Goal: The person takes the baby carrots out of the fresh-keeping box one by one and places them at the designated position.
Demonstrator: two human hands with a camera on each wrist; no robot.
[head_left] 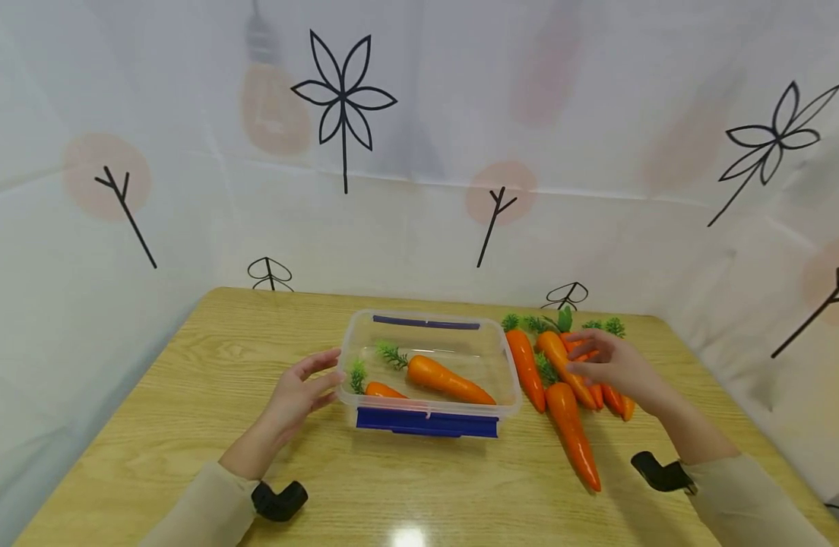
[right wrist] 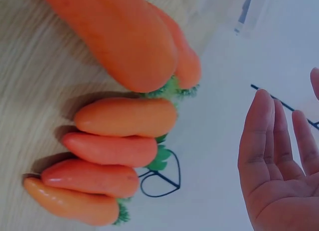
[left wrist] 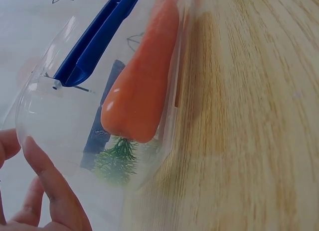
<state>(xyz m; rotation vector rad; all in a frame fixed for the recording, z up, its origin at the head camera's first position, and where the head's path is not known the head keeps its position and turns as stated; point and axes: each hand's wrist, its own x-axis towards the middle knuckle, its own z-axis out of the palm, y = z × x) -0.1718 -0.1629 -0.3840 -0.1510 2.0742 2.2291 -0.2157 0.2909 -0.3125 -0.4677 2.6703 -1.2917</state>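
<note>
A clear plastic box (head_left: 429,406) with blue clips stands mid-table. Inside it lie two toy carrots: one orange carrot (head_left: 447,380) across the middle, another (head_left: 384,390) partly hidden at the near left. My left hand (head_left: 292,399) touches the box's left side, its fingers (left wrist: 50,176) fairly straight against the rim in the left wrist view. To the right of the box, several more toy carrots (head_left: 572,433) with green tops lie in a pile. Over that pile is my right hand (head_left: 614,365), empty, its fingers (right wrist: 256,136) loosely extended and apart from the carrots in the right wrist view.
The wooden table (head_left: 207,372) has its far edge against a white cloth backdrop (head_left: 419,137) with drawn plants. One carrot from the pile points toward the table's near side. A black device (head_left: 279,501) sits at each wrist.
</note>
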